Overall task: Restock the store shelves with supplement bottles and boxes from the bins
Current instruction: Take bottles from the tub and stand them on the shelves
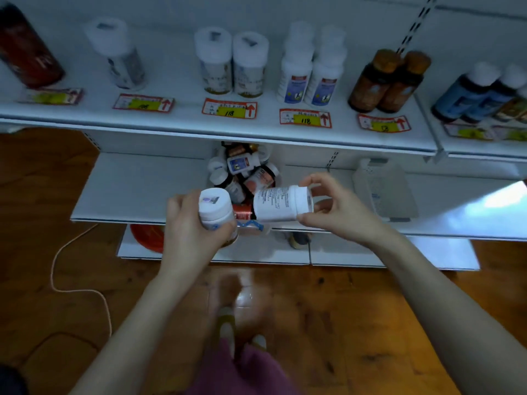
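Observation:
My left hand [189, 223] grips an upright white-capped supplement bottle [215, 208] in front of the middle shelf. My right hand [333, 208] holds a second white bottle [281, 203] on its side, cap to the right, fingers curled round the cap end. Both bottles hover just above a clear bin [251, 223] full of several mixed bottles [245, 172] that stands on the middle shelf [137, 189]. The top shelf [256, 132] carries rows of white, amber and blue bottles behind price tags.
An empty translucent bin [385, 189] lies on the middle shelf to the right. A red lid or dish [148, 238] and a dark bottle [299, 239] sit on the bottom shelf. A white cord [71, 280] runs across the wooden floor at left.

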A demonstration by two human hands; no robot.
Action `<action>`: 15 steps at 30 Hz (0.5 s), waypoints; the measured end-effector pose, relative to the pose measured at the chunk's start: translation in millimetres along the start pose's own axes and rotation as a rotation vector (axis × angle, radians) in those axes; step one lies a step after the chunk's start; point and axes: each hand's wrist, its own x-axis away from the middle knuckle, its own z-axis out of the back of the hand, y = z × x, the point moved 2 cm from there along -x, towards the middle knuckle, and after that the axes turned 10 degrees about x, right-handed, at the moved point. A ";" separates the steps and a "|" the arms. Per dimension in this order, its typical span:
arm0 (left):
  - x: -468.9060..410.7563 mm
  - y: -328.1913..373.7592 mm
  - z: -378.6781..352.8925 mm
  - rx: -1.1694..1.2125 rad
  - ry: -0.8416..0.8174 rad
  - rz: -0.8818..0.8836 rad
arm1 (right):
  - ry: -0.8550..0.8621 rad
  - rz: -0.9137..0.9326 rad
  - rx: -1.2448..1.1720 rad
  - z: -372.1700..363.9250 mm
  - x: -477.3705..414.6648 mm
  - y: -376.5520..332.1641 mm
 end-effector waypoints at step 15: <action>15.2 59.9 114.8 0.127 0.260 -0.058 | 0.062 0.036 -0.129 10.7 -28.8 -133.5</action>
